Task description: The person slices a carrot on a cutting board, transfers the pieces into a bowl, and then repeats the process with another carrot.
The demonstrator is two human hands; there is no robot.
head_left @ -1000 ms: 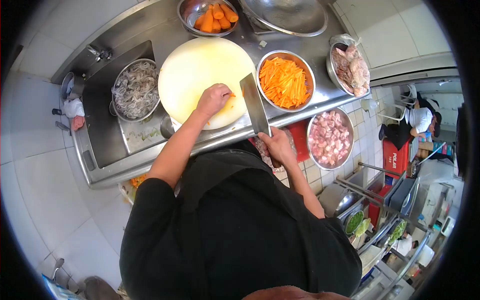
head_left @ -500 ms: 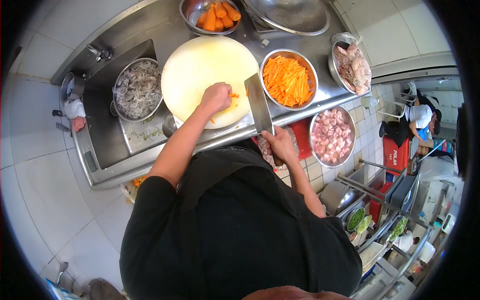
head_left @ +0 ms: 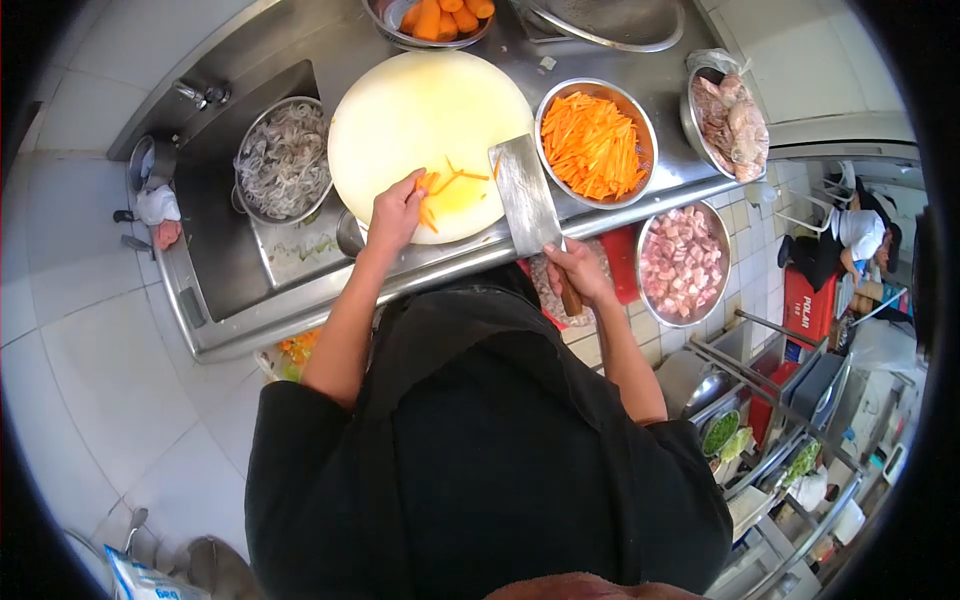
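POLAR, in big white letters turned on their side, stood out on the red box [head_left: 808, 305] over at the far right, the smaller characters under it too tiny to read! Down in the lower left corner a blue-and-white packet [head_left: 150, 580] showed what looked like "bag", upside down, the rest cut off by the frame.

To the hands! The right hand [head_left: 580, 272] was wrapped firmly round the wooden handle of the cleaver [head_left: 527, 195], just off the front edge of the metal surface [head_left: 300, 295], broad blade facing up and its far end over the right side of the round cutting board [head_left: 420, 100]. The left hand [head_left: 397, 210] was narrow, thumb and fingers drawn together right at the loose carrot strips [head_left: 460, 176] on the board's near half; whether it pinched any, one could not tell. A single strip sat at the blade's left edge, stuck or merely beside it, impossible to say.

Just right of the board, a steel bowl [head_left: 654, 158] brimmed with cut carrot [head_left: 592, 145]! Up top, the whole carrots [head_left: 440, 18] and a wide basin [head_left: 625, 22] were both sliced off by the frame. The person [head_left: 862, 235] in the background was small and hard to make out.
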